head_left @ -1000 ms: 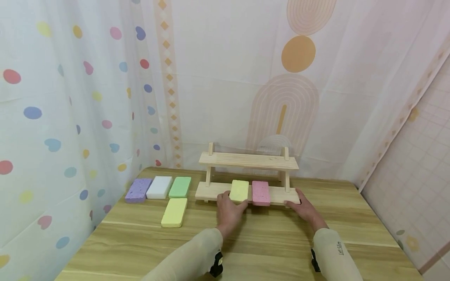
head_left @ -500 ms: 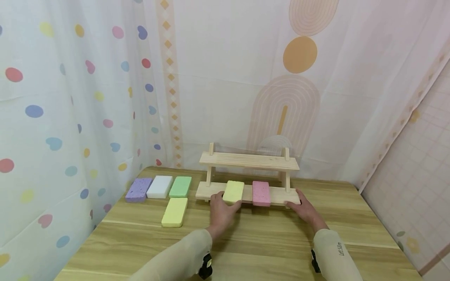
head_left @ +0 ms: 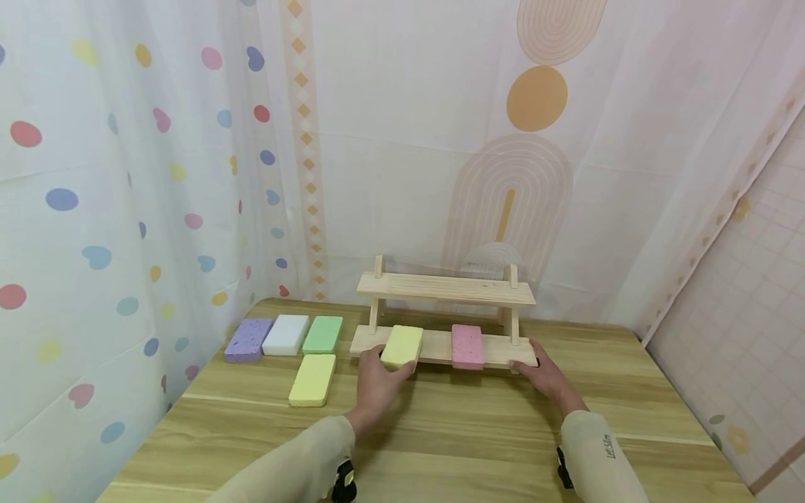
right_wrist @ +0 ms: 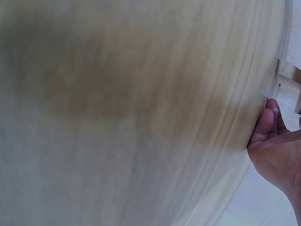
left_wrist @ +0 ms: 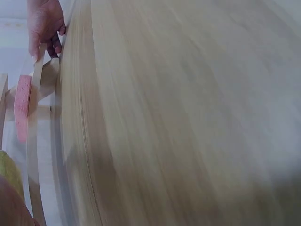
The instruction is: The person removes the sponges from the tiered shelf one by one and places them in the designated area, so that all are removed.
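Observation:
My left hand (head_left: 377,385) grips a yellow sponge (head_left: 403,345) between thumb and fingers, over the left part of the lower board of a two-tier wooden shelf (head_left: 434,349). A pink sponge (head_left: 467,346) lies on the same board, right of the middle, its front end jutting past the edge. My right hand (head_left: 548,376) holds the right end of that board, thumb at the front and fingers round the side. In the left wrist view, the pink sponge (left_wrist: 22,101) and part of the yellow sponge (left_wrist: 10,173) show, the latter partly hidden by the hand.
Left of the shelf on the wooden table (head_left: 478,447) lie a purple sponge (head_left: 248,339), a white sponge (head_left: 286,334) and a green sponge (head_left: 323,334). A second yellow sponge (head_left: 312,380) lies in front of them. A patterned curtain (head_left: 402,140) hangs behind the table.
My left hand has slid the yellow sponge leftward along the lower board, widening the gap to the pink sponge. My right hand stays at the board's right end.

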Demonstrator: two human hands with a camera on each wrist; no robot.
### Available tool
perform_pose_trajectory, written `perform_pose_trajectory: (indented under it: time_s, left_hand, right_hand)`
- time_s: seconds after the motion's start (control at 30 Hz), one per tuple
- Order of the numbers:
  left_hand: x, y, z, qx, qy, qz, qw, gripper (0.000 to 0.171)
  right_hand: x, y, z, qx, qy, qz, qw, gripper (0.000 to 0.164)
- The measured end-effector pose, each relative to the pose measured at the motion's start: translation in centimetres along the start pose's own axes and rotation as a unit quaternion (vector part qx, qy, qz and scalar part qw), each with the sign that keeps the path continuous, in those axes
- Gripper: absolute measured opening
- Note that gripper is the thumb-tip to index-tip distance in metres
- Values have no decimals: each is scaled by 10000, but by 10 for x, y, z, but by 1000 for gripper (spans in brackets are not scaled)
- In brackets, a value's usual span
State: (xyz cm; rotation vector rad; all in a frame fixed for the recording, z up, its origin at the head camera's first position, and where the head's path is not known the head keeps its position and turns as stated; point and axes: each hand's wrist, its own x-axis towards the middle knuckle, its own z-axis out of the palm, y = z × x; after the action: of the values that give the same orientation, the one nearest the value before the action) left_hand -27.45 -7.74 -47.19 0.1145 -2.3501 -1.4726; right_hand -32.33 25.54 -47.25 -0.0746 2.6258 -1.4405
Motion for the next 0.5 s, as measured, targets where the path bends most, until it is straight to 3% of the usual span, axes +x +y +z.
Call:
perform_pose_trajectory:
  time_s: [0.5]
  left_hand:
    - [13, -19, -40, -58, 163, 117, 9998, 59]
  right_hand:
    - [-1, 1, 1, 97, 46, -80, 9999, 99]
